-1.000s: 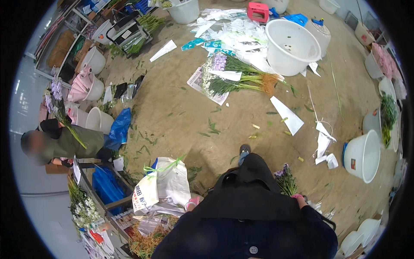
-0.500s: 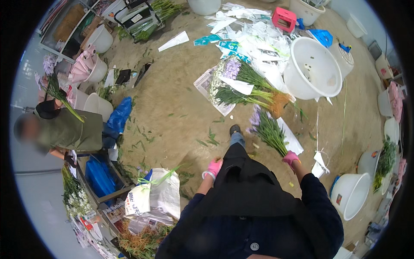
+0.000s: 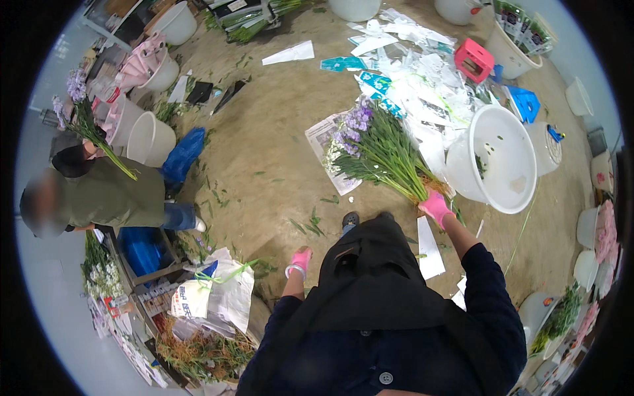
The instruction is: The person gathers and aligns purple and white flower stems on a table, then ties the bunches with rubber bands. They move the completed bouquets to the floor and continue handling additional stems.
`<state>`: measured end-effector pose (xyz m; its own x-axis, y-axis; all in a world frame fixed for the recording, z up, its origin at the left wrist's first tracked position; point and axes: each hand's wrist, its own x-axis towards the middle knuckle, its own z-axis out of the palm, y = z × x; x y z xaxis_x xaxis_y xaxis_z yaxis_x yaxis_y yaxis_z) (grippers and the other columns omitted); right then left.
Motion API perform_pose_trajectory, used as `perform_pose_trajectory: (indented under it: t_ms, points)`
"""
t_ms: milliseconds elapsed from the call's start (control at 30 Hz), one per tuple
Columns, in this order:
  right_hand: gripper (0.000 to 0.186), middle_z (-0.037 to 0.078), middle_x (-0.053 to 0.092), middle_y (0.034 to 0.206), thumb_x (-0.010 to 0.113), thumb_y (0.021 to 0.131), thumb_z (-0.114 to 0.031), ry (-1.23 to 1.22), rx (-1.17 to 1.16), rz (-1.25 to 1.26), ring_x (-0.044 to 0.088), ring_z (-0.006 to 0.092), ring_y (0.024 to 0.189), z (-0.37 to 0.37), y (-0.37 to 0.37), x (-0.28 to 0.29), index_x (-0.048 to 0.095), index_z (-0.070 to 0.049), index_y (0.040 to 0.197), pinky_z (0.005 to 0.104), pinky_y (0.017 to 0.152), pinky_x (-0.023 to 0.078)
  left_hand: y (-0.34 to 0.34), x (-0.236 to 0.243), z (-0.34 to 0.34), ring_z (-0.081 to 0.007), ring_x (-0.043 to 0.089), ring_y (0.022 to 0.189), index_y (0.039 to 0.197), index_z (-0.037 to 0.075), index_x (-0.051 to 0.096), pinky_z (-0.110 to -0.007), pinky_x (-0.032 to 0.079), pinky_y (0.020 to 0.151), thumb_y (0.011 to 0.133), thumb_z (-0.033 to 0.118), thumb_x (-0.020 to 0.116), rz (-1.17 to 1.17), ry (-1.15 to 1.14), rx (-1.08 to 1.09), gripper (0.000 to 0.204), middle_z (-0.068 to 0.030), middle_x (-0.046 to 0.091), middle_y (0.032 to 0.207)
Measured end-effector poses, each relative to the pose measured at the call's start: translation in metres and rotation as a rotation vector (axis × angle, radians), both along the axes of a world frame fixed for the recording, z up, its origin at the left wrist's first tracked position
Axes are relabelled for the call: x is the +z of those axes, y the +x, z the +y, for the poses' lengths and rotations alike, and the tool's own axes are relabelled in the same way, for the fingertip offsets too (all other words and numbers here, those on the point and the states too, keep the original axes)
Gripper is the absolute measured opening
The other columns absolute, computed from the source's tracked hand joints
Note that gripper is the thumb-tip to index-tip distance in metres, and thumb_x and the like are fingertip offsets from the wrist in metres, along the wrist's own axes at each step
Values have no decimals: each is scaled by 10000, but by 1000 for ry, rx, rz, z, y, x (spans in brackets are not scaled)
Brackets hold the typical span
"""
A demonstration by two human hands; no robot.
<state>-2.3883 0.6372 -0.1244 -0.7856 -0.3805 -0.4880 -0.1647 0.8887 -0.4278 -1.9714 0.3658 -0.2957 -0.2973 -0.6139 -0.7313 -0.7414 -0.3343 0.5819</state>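
Note:
My right hand [image 3: 434,206], in a pink glove, is closed round the lower stems of a flower bunch [image 3: 389,148] with purple blooms and long green leaves. The bunch is over a newspaper sheet [image 3: 321,137] on the floor. White blooms [image 3: 333,156] show at its left edge, and brown roots [image 3: 432,183] lie by the stem ends; other stems beneath are mostly hidden. My left hand [image 3: 300,259], also pink-gloved, hangs at my left side with loosely bent fingers and nothing visible in it. A white paper sheet [image 3: 430,251] lies below my right hand.
A large white tub [image 3: 472,168] stands right of the bunch, with discarded wrappers [image 3: 422,92] and a pink stool [image 3: 474,61] beyond. At left, a person [image 3: 119,195] holds purple flowers [image 3: 89,125] beside a cart [image 3: 158,274]. A white bag [image 3: 228,284] sits nearer me.
My right hand has carried the purple bunch forward and left, over the flowers on the newspaper. My left hand has swung outward to the left. The whole view has shifted.

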Motion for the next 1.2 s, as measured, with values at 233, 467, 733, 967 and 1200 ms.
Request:
perform_pose_trajectory:
  t_ms: [233,467,733,967,1200]
  points:
    - [512,166,581,1014,602,628,-197,191,213,261,541,310,981,-18,-87,-18,520,-107,1125,378,817,443,-47,36,66,-217,604,855,1080,42,567,-316,455,753,753,325,513,-20,100,8,436,-132,631,920]
    - [453,176,575,1032,618,633,-223,254,260,30,533,321,977,1,-154,-85,569,-92,1064,373,818,440,-78,99,152,-282,530,1043,1110,56,555,-327,396,898,775,391,534,-206,30,-125,474,-165,570,1094]
    - [330,181,616,815,616,592,-201,108,53,-124,592,332,792,130,-124,-64,608,-50,885,373,694,465,-96,97,180,-265,542,1027,1083,50,571,-332,414,875,774,343,566,-236,118,-1,426,-150,583,1074]
    - [329,177,615,772,605,575,-188,155,24,-130,601,322,730,152,-116,-32,611,-60,879,359,661,461,-92,83,172,-275,558,993,1088,111,574,-332,425,852,788,354,544,-195,75,-62,387,-149,603,1024]
    - [383,198,597,810,582,603,-202,-15,100,-32,581,334,802,105,-106,5,570,-85,968,389,699,454,-144,112,147,-289,565,975,1124,39,531,-345,434,818,791,303,560,-9,-46,-137,425,-171,608,996]
